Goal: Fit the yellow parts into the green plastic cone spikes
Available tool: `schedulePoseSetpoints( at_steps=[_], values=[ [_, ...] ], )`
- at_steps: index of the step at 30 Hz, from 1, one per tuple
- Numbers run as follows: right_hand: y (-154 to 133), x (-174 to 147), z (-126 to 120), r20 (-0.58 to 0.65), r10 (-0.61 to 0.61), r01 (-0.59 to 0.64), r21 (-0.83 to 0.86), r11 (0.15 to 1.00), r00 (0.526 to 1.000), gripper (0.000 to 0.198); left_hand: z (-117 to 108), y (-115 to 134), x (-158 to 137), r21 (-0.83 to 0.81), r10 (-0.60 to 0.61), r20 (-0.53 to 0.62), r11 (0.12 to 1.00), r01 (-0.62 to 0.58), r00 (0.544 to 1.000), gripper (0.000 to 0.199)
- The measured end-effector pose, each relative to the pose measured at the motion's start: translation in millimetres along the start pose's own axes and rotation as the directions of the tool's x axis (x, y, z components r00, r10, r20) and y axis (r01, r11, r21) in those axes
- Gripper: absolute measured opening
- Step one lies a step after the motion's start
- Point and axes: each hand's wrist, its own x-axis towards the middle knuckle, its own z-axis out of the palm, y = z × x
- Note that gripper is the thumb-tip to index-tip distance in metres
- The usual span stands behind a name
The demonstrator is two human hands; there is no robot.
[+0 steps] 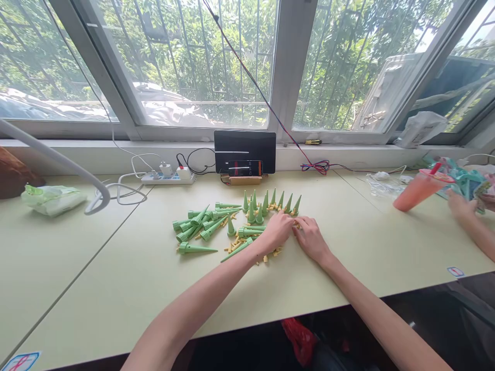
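My left hand [279, 230] reaches over the small yellow plastic pieces [235, 244], its fingers bent and pressed together; what they hold is hidden. Close beside it on the right, my right hand [311, 240] has curled fingers, with a bit of yellow showing at the tips. Just beyond both hands, several green pointed plastic spikes [265, 203] stand upright in a loose row. To the left lies a pile of green spikes [197, 221] on their sides. One separate green spike [198, 248] rests in front of that pile. My left forearm hides part of the yellow pieces.
A tablet [245, 146] and a phone [247, 167] stand behind the spikes. A power strip [168, 178] with white cables sits left. A plastic packet [54, 200] lies far left. At right are a tilted red drink cup [421, 188] and another person's hand [462, 208].
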Motion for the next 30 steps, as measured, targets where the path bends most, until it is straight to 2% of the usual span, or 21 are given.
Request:
schedulePoseSetpoints(
  at_steps=[5, 8, 12, 20, 26, 30],
  values=[
    [0, -2, -5, 0.028, -0.002, 0.0, 0.095, 0.996, 1.0, 0.025, -1, 2, -2, -0.002, -0.011, 0.015, 1.0, 0.011, 1.0, 0.02],
    [2, -4, -15, 0.124, -0.042, 0.019, 0.176, 0.984, 0.991, 0.026, -1, 2, -3, 0.001, -0.012, 0.031, 1.0, 0.012, 0.999, 0.018],
    [8, -6, -25, 0.223, -0.038, -0.016, 0.236, 0.972, 0.974, 0.03, -5, 3, -5, 0.02, -0.015, 0.04, 1.0, 0.015, 0.999, 0.02],
    [14, -5, -17, 0.154, -0.042, 0.013, 0.186, 0.983, 0.987, 0.018, -21, 11, -31, 0.043, 0.047, -0.014, 0.998, -0.046, 0.999, 0.029],
    [12, -5, -13, 0.156, -0.032, 0.018, 0.088, 0.996, 0.987, 0.017, -39, 1, -78, 0.052, 0.27, -0.164, 0.963, -0.265, 0.949, 0.025],
    [8, -6, -13, 0.163, -0.022, 0.025, -0.017, 1.0, 0.986, 0.016, -46, -24, -118, 0.065, 0.29, -0.329, 0.956, -0.285, 0.899, 0.025]
  ],
)
